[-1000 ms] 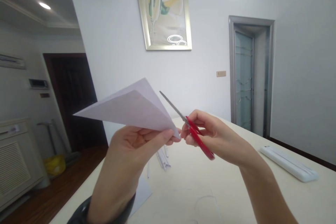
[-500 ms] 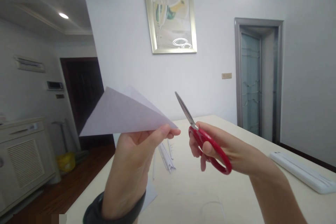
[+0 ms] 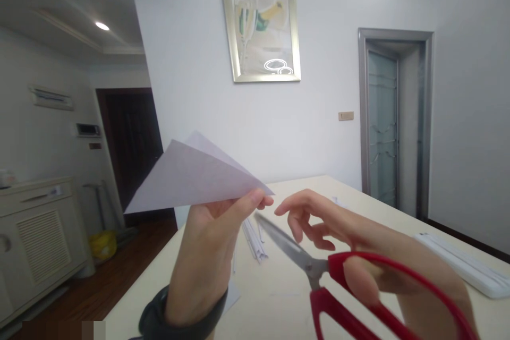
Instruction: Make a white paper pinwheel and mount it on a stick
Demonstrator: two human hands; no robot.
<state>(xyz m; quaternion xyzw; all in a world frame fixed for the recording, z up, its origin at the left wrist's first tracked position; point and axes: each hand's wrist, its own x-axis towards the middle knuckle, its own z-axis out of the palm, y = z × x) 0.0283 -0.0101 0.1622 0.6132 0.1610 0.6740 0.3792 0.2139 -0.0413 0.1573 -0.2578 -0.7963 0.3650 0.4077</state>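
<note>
My left hand point(image 3: 209, 247) is raised in front of me and pinches the right corner of a folded white paper triangle point(image 3: 191, 178) between thumb and fingers. My right hand point(image 3: 358, 244) holds red-handled scissors point(image 3: 334, 287) close to the camera, thumb through one loop. The blades are shut and point up-left toward the paper's corner. The right forefinger stretches out toward the left fingertips without touching them. A dark band circles my left wrist.
Below lies a cream table point(image 3: 279, 287) with white paper strips point(image 3: 253, 239) and a paper sheet point(image 3: 231, 295). A long white case point(image 3: 464, 265) rests at the table's right. A framed picture point(image 3: 261, 32) hangs on the far wall, with doors left and right.
The scissors have swung down and much nearer the camera, the blades now lower and pointing up-left. The right fingers have spread out. The paper stays held in the left hand.
</note>
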